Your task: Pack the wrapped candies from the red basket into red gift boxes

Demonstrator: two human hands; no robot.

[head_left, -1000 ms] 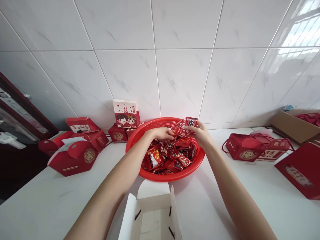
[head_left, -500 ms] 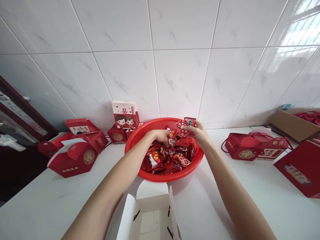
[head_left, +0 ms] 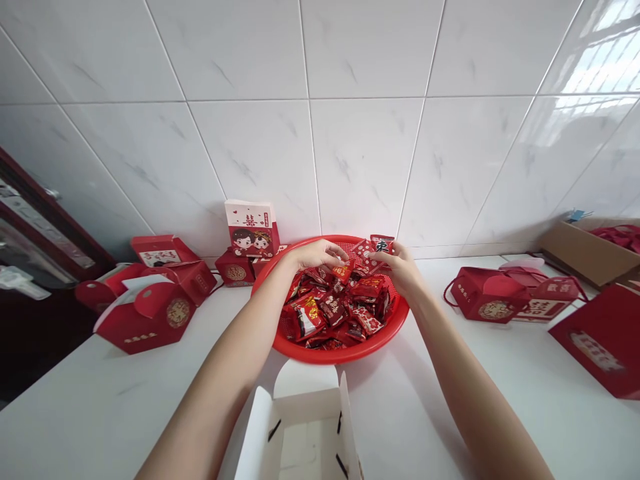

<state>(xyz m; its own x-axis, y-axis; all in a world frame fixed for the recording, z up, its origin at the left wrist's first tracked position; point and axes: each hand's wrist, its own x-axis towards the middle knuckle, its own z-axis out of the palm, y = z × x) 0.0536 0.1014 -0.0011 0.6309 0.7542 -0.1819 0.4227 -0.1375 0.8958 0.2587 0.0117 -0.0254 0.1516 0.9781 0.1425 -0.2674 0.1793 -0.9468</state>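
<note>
A red plastic basket (head_left: 345, 355) holds a heap of wrapped candies (head_left: 333, 310) in red, dark red and gold packets. Over its back left part, my left hand (head_left: 319, 257) is closed on an orange-red candy packet (head_left: 343, 271). At the back right of the basket, my right hand (head_left: 399, 265) pinches candy packets, one a dotted red packet (head_left: 367, 255) and one a red and black packet (head_left: 382, 244). In front of the basket stands an open white-lined box (head_left: 307, 400), its flaps up and its lower part cut off by the frame edge.
Red gift boxes (head_left: 150, 310) stand at the left, and more red boxes (head_left: 493, 295) with cord handles at the right. A printed card box (head_left: 253, 230) leans by the tiled wall (head_left: 360, 153). A cardboard carton (head_left: 570, 243) sits at the far right.
My left hand has risen a little from among the candies, and an orange-red packet now shows in its fingers. My right hand stays almost in place, still holding its packets.
</note>
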